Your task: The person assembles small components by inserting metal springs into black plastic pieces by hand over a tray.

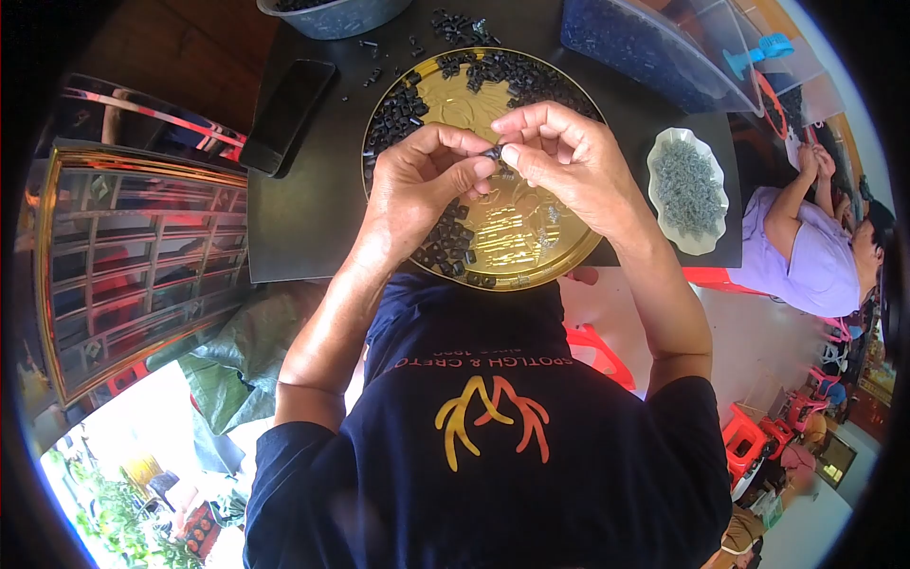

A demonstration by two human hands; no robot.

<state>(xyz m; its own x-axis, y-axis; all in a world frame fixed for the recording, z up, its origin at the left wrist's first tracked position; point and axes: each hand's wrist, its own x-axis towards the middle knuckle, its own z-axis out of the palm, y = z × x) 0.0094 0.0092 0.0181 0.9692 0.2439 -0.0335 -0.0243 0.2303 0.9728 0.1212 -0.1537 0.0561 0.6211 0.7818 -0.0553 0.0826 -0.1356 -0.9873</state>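
Note:
Over the round gold tray (512, 261), my left hand (422, 175) and my right hand (569, 156) meet at the fingertips. Between them is a small black plastic piece (493, 151), partly covered by the fingers. My left thumb and forefinger are closed on its left side. On the right, my thumb presses against the piece, with the forefinger curved above. Loose black pieces (393, 119) line the tray's left side, and more black pieces (550, 85) lie along its far right rim. A few tiny shiny bits (550, 228) rest on the tray's right half.
A scalloped white dish (700, 248) of small grey parts stands at right on the dark table (313, 228). Behind are a clear plastic bin (654, 57) and a grey basin (341, 21). A black phone-like slab (292, 114) lies left. Another person (806, 237) sits at right.

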